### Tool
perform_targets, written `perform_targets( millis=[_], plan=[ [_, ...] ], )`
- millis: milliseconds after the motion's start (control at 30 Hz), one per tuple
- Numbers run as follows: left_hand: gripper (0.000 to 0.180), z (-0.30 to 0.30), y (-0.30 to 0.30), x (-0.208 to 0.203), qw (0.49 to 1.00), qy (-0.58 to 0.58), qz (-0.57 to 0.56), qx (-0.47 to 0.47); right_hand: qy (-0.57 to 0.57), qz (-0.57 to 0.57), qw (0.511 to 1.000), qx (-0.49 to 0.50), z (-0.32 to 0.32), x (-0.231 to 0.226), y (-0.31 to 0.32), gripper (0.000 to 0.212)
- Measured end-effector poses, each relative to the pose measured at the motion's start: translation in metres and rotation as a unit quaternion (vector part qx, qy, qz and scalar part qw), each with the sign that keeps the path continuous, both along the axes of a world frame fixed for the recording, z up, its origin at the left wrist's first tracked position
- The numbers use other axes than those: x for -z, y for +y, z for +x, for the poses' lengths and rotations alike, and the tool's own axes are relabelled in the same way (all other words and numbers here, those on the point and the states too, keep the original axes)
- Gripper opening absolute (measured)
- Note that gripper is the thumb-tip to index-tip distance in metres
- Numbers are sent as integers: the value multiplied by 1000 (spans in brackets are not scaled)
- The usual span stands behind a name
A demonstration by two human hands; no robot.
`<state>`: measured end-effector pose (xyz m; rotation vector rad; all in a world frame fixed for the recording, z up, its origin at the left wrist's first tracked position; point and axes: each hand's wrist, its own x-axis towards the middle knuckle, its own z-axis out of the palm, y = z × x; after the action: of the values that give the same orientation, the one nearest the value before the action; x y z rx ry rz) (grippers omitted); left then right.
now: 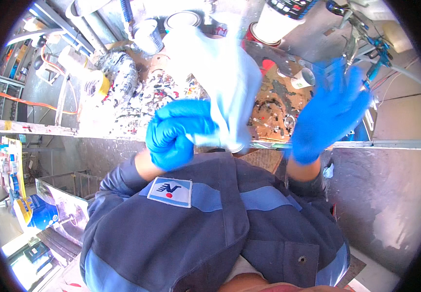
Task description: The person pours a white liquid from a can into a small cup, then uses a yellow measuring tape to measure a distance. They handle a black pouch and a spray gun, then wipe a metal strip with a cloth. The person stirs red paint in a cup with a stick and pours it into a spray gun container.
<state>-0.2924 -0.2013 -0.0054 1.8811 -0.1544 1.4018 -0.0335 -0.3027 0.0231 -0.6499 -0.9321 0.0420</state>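
Note:
My left hand, in a blue glove, is closed on the lower edge of a limp white cloth. The cloth spreads up and away over the bench, bright and smeared by motion, so its exact make cannot be told. To the right, my right hand, also blue-gloved, is raised with fingers spread and blurred, holding nothing. Beyond its fingertips, a small white cup is on the paint-stained bench. It is apart from the cloth.
A large white bucket, a round can and a grey tub stand at the back. Spray guns with hoses hang at the far right. A yellow-ended roll lies left, beside a crumpled paint-marked heap.

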Motion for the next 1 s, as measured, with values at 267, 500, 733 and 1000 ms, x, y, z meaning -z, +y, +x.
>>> perform_targets(
  millis=[267,500,733,1000],
  plan=[
    [36,-47,24,32,980,37,-193,9,-36,-440,800,-406,-36,76,-59,37],
    [129,10,128,121,932,264,-74,-238,-137,-565,719,-381,-52,62,-64,29],
    [126,24,142,130,910,301,-207,-195,-49,-507,797,-324,-62,57,-81,17],
    [107,44,180,50,926,270,36,-263,-70,-534,785,-307,-43,74,-95,30]
  ],
)
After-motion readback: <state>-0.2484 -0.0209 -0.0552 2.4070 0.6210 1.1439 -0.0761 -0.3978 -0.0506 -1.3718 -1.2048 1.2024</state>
